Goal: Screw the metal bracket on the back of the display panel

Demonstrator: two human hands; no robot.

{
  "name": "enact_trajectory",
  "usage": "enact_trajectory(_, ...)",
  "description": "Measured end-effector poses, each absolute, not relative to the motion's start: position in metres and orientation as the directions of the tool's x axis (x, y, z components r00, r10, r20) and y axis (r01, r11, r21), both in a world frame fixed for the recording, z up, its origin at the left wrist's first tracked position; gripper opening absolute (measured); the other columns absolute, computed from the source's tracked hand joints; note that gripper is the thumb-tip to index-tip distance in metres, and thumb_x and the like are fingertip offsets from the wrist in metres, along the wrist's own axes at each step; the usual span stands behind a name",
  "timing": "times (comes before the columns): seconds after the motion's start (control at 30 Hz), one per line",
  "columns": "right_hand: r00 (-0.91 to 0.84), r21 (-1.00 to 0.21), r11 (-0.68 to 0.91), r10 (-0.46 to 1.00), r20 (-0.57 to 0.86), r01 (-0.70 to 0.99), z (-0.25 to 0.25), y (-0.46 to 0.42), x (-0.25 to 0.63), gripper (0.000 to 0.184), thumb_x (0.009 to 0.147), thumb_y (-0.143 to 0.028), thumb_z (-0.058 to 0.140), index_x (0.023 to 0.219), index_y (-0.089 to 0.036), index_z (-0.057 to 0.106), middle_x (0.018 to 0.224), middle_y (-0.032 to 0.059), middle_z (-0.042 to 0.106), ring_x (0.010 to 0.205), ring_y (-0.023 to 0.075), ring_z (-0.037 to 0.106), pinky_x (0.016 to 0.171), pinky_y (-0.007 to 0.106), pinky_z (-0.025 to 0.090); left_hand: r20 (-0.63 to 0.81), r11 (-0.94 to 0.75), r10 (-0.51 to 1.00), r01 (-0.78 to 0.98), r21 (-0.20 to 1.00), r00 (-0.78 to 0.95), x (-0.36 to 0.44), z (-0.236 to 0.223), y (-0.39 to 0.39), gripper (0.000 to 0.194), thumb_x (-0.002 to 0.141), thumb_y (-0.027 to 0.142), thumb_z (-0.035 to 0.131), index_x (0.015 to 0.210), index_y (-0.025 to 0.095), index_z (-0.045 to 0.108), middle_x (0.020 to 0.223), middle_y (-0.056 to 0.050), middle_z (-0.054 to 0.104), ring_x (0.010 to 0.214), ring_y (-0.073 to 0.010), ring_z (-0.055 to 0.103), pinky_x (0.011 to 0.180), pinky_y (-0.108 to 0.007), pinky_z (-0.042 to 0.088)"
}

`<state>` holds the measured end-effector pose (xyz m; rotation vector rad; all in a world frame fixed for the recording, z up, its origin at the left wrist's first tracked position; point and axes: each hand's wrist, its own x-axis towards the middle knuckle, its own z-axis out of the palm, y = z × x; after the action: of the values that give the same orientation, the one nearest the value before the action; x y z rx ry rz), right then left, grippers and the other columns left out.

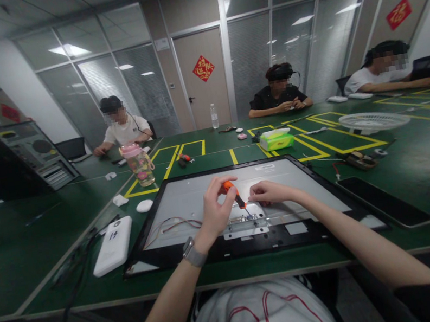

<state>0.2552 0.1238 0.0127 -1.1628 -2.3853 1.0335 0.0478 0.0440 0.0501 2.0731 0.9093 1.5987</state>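
A monitor panel [188, 195] lies face down on the green table, its black frame around a grey metal back. My left hand [215, 210], with a watch on the wrist, is closed around an orange-handled screwdriver [233, 191] whose tip points down at a small metal bracket [245, 223] near the panel's front edge. My right hand [270, 193] is beside the screwdriver, fingers pinched together close to its shaft; what they hold is too small to make out. Thin coloured wires [172, 224] run across the panel left of my left hand.
A white box [113, 245] and black cables lie left of the panel; a dark strip [384, 199] lies to its right. A pink-lidded bottle [139, 165], tissue pack [276, 139], white fan grille [373, 121] and computer case [33, 155] stand farther back. Three people sit across the table.
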Motion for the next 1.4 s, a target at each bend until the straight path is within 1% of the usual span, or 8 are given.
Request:
enact_trajectory(0.1, -0.621, -0.709, 0.409, 0.782, -0.054, 0.575, 0.0121, 0.1243, 0.2555, 0.04, 0.078, -0.055, 0.052, 0.073, -0.015, 0.053, 0.052, -0.0034, 0.051, 0.045, 0.009, 0.046, 0.043, 0.021, 0.036, 0.713, -0.716, 0.688, 0.292, 0.634, 0.14, 0.0478, 0.0509, 0.0442, 0.017, 0.086, 0.028, 0.052, 0.094, 0.016, 0.062, 0.082, -0.002, 0.053, 0.075, -0.0124, 0.052, 0.069, -0.023, 0.044)
enact_trajectory(0.2, -0.617, -0.707, 0.405, 0.785, -0.057, 0.58, 0.0126, 0.1239, 0.2555, 0.04, 0.078, -0.055, 0.052, 0.073, -0.016, 0.053, 0.052, -0.0033, 0.051, 0.045, 0.0091, 0.046, 0.043, 0.021, 0.036, 0.697, -0.717, 0.691, 0.301, 0.628, 0.191, 0.0485, 0.0522, 0.0432, 0.017, 0.086, 0.029, 0.052, 0.086, 0.016, 0.062, 0.076, -0.001, 0.054, 0.071, -0.0123, 0.051, 0.068, -0.024, 0.042)
enact_trajectory(0.3, -0.619, -0.704, 0.408, 0.783, -0.059, 0.582, 0.0136, 0.123, 0.2554, 0.039, 0.079, -0.054, 0.052, 0.073, -0.016, 0.053, 0.053, -0.003, 0.051, 0.045, 0.0089, 0.046, 0.043, 0.02, 0.036, 0.691, -0.728, 0.683, 0.286, 0.623, 0.235, 0.0487, 0.0526, 0.0422, 0.021, 0.086, 0.029, 0.05, 0.077, 0.015, 0.062, 0.07, -0.001, 0.054, 0.068, -0.0125, 0.051, 0.067, -0.026, 0.04)
enact_trajectory(0.43, -0.618, -0.699, 0.407, 0.784, -0.064, 0.588, 0.0144, 0.1225, 0.2552, 0.04, 0.079, -0.055, 0.052, 0.074, -0.016, 0.053, 0.054, -0.0027, 0.052, 0.045, 0.0092, 0.047, 0.043, 0.02, 0.035, 0.697, -0.739, 0.672, 0.287, 0.609, 0.25, 0.0474, 0.0506, 0.0426, 0.023, 0.085, 0.03, 0.051, 0.069, 0.015, 0.059, 0.066, -0.001, 0.053, 0.065, -0.0132, 0.05, 0.064, -0.027, 0.039)
enact_trajectory(0.57, -0.618, -0.701, 0.404, 0.784, -0.065, 0.587, 0.0135, 0.1237, 0.2549, 0.041, 0.078, -0.056, 0.052, 0.073, -0.015, 0.053, 0.054, -0.0025, 0.052, 0.045, 0.009, 0.047, 0.044, 0.021, 0.037, 0.698, -0.74, 0.67, 0.3, 0.602, 0.251, 0.047, 0.0487, 0.0432, 0.026, 0.082, 0.03, 0.054, 0.06, 0.016, 0.054, 0.06, 0.0, 0.05, 0.058, -0.0114, 0.046, 0.059, -0.025, 0.036)
enact_trajectory(0.73, -0.619, -0.711, 0.401, 0.783, -0.061, 0.578, 0.0097, 0.1269, 0.2558, 0.04, 0.078, -0.055, 0.053, 0.074, -0.015, 0.053, 0.053, -0.0026, 0.052, 0.044, 0.0089, 0.047, 0.044, 0.02, 0.036, 0.729, -0.745, 0.655, 0.327, 0.581, 0.199, 0.0479, 0.0482, 0.0431, 0.026, 0.082, 0.03, 0.056, 0.059, 0.016, 0.056, 0.059, 0.002, 0.05, 0.057, -0.0104, 0.046, 0.058, -0.024, 0.036)
enact_trajectory(1.13, -0.614, -0.71, 0.399, 0.787, -0.061, 0.581, 0.015, 0.1221, 0.2544, 0.043, 0.078, -0.058, 0.053, 0.074, -0.015, 0.052, 0.053, -0.0027, 0.051, 0.045, 0.0088, 0.046, 0.044, 0.021, 0.035, 0.729, -0.742, 0.658, 0.326, 0.586, 0.186, 0.0485, 0.0484, 0.0427, 0.024, 0.081, 0.028, 0.059, 0.06, 0.015, 0.058, 0.059, 0.002, 0.052, 0.057, -0.0097, 0.048, 0.058, -0.023, 0.037)
enact_trajectory(1.4, -0.614, -0.703, 0.397, 0.786, -0.071, 0.59, 0.0149, 0.1219, 0.2543, 0.04, 0.079, -0.055, 0.051, 0.075, -0.015, 0.052, 0.053, -0.0025, 0.051, 0.045, 0.0088, 0.045, 0.043, 0.02, 0.036, 0.73, -0.74, 0.66, 0.326, 0.589, 0.177, 0.0494, 0.0478, 0.0427, 0.024, 0.081, 0.026, 0.059, 0.06, 0.015, 0.058, 0.059, 0.002, 0.051, 0.057, -0.0089, 0.048, 0.059, -0.022, 0.036)
